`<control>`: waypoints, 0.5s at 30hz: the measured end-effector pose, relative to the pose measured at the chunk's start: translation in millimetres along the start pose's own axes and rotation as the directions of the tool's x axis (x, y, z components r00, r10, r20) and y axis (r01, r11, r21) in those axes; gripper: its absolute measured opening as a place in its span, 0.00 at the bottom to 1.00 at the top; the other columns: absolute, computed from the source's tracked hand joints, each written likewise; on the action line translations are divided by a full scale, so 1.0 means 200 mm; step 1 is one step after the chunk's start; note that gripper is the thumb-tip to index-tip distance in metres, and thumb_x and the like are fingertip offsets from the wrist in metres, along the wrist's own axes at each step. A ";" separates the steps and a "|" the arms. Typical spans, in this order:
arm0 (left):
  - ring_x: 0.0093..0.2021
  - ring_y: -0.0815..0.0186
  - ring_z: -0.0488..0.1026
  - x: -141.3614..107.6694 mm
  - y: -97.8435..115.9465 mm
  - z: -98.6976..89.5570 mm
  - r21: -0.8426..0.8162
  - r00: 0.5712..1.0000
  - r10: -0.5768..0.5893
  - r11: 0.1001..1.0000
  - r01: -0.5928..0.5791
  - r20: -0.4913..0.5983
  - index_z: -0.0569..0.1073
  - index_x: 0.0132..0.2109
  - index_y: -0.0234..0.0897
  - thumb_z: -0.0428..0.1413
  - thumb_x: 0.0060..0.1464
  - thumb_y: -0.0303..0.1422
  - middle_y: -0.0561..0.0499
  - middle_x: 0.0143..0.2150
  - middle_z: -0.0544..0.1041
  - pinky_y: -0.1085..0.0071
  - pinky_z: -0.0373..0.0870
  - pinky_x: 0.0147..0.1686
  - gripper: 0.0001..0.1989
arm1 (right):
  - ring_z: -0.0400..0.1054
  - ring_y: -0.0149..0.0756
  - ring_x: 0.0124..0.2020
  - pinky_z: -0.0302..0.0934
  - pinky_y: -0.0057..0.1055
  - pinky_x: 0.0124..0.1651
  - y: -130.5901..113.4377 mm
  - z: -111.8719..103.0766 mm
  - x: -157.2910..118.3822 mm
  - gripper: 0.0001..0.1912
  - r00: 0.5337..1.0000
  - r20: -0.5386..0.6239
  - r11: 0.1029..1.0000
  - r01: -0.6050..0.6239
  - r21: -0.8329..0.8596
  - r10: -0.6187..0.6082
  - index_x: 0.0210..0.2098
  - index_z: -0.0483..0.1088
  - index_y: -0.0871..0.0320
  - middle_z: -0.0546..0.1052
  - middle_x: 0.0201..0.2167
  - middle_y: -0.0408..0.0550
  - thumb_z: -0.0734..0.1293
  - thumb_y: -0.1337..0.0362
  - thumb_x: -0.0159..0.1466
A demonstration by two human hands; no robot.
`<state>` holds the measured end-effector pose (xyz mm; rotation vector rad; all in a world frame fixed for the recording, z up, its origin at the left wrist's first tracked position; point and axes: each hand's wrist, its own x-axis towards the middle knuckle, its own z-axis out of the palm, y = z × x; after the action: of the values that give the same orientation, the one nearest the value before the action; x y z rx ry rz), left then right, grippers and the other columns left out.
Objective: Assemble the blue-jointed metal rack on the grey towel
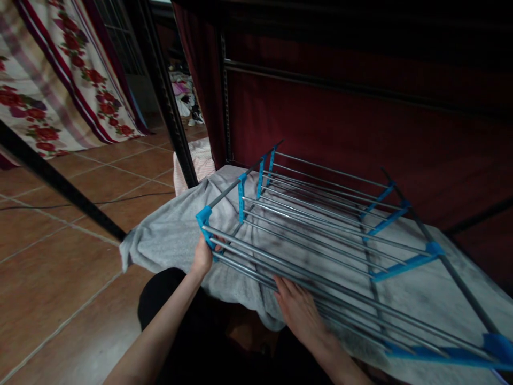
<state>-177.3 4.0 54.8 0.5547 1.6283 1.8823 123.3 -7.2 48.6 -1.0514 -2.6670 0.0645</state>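
A shoe rack of thin metal tubes with blue plastic end brackets lies on its side across a grey blanket. At its near left corner, my left hand is closed around a blue bracket, part of the fingers hidden behind it. Further right, my right hand holds the nearest tubes from below, its fingers close together against the metal and its thumb out of sight. Other blue brackets join the tubes to dark side poles at the far end.
Black metal frame posts stand at the left, and a dark red curtain hangs behind the rack. A flowered curtain hangs over the tiled floor. A cable runs across the tiles. Pale striped cloth sits beyond the blanket.
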 end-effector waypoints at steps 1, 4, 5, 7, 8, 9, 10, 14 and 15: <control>0.18 0.65 0.61 -0.01 0.01 0.00 0.003 1.000 0.007 1.000 -0.007 0.000 0.63 0.19 0.41 0.42 0.62 0.50 0.52 0.13 0.62 0.70 0.65 0.21 0.28 | 0.75 0.41 0.48 0.68 0.35 0.48 -0.04 0.00 0.06 0.22 0.999 0.031 1.000 0.022 0.021 -0.023 0.63 0.62 0.56 0.77 0.54 0.52 0.59 0.65 0.70; 0.17 0.66 0.59 -0.04 0.05 0.02 0.011 0.999 0.023 1.000 -0.022 -0.043 0.62 0.18 0.41 0.40 0.65 0.47 0.52 0.13 0.61 0.70 0.64 0.21 0.29 | 0.76 0.41 0.46 0.69 0.33 0.45 -0.16 -0.01 0.27 0.23 0.988 0.111 0.990 0.096 0.101 -0.107 0.64 0.61 0.57 0.77 0.54 0.52 0.59 0.66 0.70; 0.17 0.66 0.60 -0.05 0.06 0.03 0.013 0.998 0.023 1.000 -0.022 -0.062 0.62 0.18 0.41 0.39 0.66 0.46 0.52 0.12 0.61 0.70 0.64 0.21 0.29 | 0.76 0.41 0.46 0.69 0.33 0.44 -0.19 -0.01 0.33 0.23 0.984 0.121 0.984 0.118 0.131 -0.134 0.64 0.61 0.57 0.77 0.53 0.52 0.60 0.66 0.70; 0.17 0.66 0.60 -0.06 0.07 0.04 0.013 0.995 0.014 1.000 -0.012 -0.098 0.63 0.18 0.40 0.37 0.67 0.46 0.52 0.13 0.61 0.70 0.64 0.22 0.30 | 0.75 0.42 0.48 0.69 0.33 0.46 -0.26 0.00 0.43 0.22 0.978 0.102 0.970 0.160 0.184 -0.180 0.62 0.62 0.58 0.78 0.52 0.53 0.61 0.66 0.69; 0.17 0.67 0.60 -0.06 0.07 0.05 0.011 0.993 0.005 1.000 -0.004 -0.115 0.63 0.18 0.40 0.37 0.67 0.46 0.52 0.13 0.60 0.70 0.64 0.22 0.31 | 0.74 0.43 0.50 0.69 0.33 0.48 -0.28 0.01 0.47 0.23 0.977 0.079 0.963 0.180 0.201 -0.199 0.62 0.63 0.59 0.77 0.53 0.53 0.62 0.65 0.68; 0.17 0.67 0.59 -0.06 0.07 0.06 0.005 0.991 -0.005 1.000 0.006 -0.132 0.63 0.18 0.40 0.36 0.67 0.46 0.53 0.13 0.60 0.70 0.64 0.22 0.31 | 0.73 0.44 0.51 0.68 0.34 0.50 -0.31 0.01 0.50 0.23 0.976 0.054 0.958 0.198 0.209 -0.213 0.62 0.63 0.59 0.76 0.54 0.53 0.63 0.65 0.68; 0.17 0.67 0.59 -0.07 0.07 0.06 -0.005 0.988 -0.015 1.000 0.014 -0.152 0.62 0.18 0.40 0.36 0.67 0.47 0.53 0.13 0.60 0.70 0.64 0.22 0.31 | 0.72 0.44 0.53 0.68 0.35 0.52 -0.33 0.02 0.51 0.24 0.974 0.035 0.955 0.213 0.208 -0.225 0.62 0.62 0.60 0.75 0.55 0.54 0.64 0.65 0.67; 0.17 0.68 0.58 -0.06 0.06 0.07 -0.023 0.981 -0.050 0.999 0.046 -0.190 0.62 0.18 0.40 0.37 0.67 0.49 0.53 0.13 0.60 0.70 0.64 0.22 0.32 | 0.70 0.41 0.53 0.68 0.36 0.54 -0.38 -0.01 0.49 0.25 0.956 0.026 0.939 0.283 0.195 -0.293 0.63 0.61 0.59 0.72 0.57 0.54 0.64 0.67 0.67; 0.17 0.68 0.58 -0.06 0.06 0.07 -0.019 0.979 -0.052 0.999 0.050 -0.195 0.62 0.18 0.40 0.38 0.66 0.50 0.53 0.14 0.60 0.70 0.64 0.22 0.32 | 0.70 0.39 0.54 0.68 0.35 0.55 -0.39 -0.04 0.47 0.24 0.942 0.016 0.924 0.324 0.204 -0.334 0.62 0.61 0.58 0.72 0.58 0.53 0.63 0.68 0.67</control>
<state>-160.6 5.5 70.7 0.3270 1.7340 1.9596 8.5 -1.6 88.9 -0.5381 -2.7727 0.2868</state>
